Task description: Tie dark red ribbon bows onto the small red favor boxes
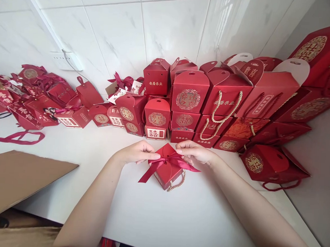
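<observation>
A small red gift box (166, 176) sits on the white table in front of me, one corner pointing toward me. Across its top lies a dark pink satin ribbon (149, 173), tied in a bow, its tails hanging to both sides. My left hand (140, 151) pinches the bow's left part between thumb and fingers. On the other side, my right hand (195, 152) has its thumb and fingers closed on the right part of the ribbon. A twisted cream cord handle (179, 182) loops out at the box's right side.
Stacked red gift boxes (190, 92) line the tiled wall behind. A heap of red boxes and ribbons (40, 92) lies at the left, with a loose ribbon (22, 137) near it. A cardboard flap (28, 179) juts over the table's left. One box (272, 164) rests at the right.
</observation>
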The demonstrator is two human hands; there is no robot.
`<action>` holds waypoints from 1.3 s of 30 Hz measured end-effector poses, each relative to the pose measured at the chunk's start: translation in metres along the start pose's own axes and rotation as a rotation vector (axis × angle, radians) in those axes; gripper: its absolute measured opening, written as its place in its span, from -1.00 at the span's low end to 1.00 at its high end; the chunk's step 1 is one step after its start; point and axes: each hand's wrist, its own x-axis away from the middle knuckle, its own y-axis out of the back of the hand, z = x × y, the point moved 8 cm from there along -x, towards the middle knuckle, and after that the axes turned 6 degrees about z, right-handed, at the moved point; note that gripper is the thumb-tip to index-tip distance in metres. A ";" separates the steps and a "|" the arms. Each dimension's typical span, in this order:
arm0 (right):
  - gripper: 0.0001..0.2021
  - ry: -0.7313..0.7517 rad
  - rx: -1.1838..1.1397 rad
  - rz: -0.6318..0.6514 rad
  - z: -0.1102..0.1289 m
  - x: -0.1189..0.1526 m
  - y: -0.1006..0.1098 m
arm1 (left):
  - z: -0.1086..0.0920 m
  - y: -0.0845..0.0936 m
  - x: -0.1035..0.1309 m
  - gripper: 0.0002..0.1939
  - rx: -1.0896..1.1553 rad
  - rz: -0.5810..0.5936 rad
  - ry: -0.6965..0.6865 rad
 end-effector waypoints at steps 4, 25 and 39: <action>-0.64 -0.023 -0.017 0.004 -0.008 0.001 0.002 | -0.002 -0.001 -0.001 -0.57 0.012 0.021 -0.010; -0.59 0.138 0.017 -0.181 0.008 0.003 0.009 | -0.010 0.014 0.007 -0.52 0.048 -0.215 -0.058; -0.57 0.188 0.037 -0.215 0.007 0.003 0.018 | 0.002 0.012 0.004 -0.55 0.137 -0.215 0.040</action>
